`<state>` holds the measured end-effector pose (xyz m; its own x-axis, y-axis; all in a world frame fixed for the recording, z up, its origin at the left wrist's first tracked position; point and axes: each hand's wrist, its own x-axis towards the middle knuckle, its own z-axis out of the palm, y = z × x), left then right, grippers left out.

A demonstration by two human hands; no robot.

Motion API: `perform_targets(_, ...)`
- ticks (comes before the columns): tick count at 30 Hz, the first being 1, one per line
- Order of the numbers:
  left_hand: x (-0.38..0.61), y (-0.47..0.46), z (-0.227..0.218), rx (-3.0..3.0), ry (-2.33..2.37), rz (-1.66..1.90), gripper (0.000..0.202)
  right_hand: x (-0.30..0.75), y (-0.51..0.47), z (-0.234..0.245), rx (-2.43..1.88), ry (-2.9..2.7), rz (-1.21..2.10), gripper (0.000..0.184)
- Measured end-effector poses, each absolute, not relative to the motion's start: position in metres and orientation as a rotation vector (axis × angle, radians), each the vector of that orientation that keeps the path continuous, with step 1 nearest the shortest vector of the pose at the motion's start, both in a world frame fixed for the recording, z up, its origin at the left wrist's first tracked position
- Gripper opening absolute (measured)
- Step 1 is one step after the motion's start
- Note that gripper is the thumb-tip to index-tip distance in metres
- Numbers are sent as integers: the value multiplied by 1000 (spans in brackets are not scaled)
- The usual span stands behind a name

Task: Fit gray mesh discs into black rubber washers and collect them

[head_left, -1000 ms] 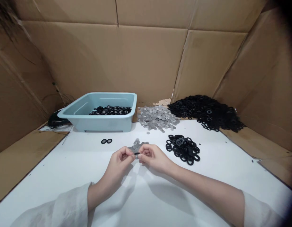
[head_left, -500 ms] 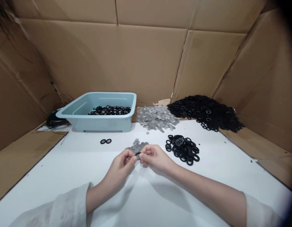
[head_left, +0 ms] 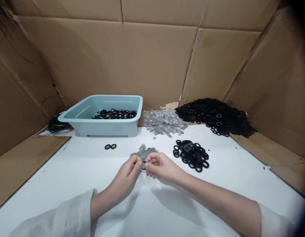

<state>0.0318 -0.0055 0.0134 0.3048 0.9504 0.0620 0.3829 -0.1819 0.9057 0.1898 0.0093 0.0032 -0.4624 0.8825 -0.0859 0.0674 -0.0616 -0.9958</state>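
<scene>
Between my two hands is a black rubber ring [head_left: 143, 166] with a grey disc in its middle. My left hand [head_left: 129, 171] pinches its left side, thumb against fingers. On the opposite side, my right hand [head_left: 161, 168] grips it the same way. Fingertips hide part of the ring. Just behind the hands lies a small heap of grey discs [head_left: 145, 152] on the white table [head_left: 147, 210]. To the left, two black rings with grey centres [head_left: 110, 146] lie side by side. A small pile of black rings [head_left: 192, 155] sits to the right of my right hand.
A light blue basin [head_left: 110, 127] at the back left holds many black rings with grey centres. Behind the table are a larger heap of grey discs [head_left: 164, 121] and a big mound of black rings [head_left: 214, 115]. Cardboard walls [head_left: 157, 59] enclose the back and sides.
Both hands keep their pinch on the ring. The ring has tilted, so more of its lower black rim and grey centre shows. The view has shifted slightly.
</scene>
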Motion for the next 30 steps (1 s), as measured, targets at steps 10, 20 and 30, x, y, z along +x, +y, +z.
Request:
perform_targets(10, 31, -5, 13, 1688, 1189, 844, 28, 191, 6, 9, -1090, -1760, 1415, 17)
perform_targets(20, 33, -4, 12, 1345, 910, 820, 30, 192, 1, 13, -1098, -1983, 1214, 12)
perform_targets(30, 29, -6, 18, 1433, 949, 944, 23, 194, 4, 29, -1034, -1934, 1159, 12)
